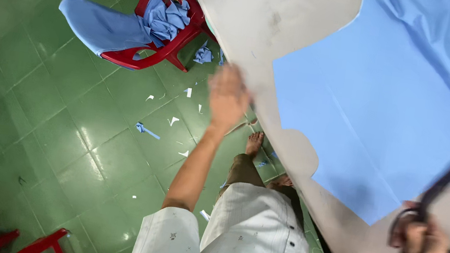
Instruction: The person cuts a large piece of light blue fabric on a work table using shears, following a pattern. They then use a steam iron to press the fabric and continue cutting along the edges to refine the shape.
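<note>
Black scissors are gripped in the right hand at the table's near edge, blades on the blue cloth spread across it. The left hand, blurred, is held open off the table's edge. The cloth appears partly cut; scraps are scattered on the floor.
</note>
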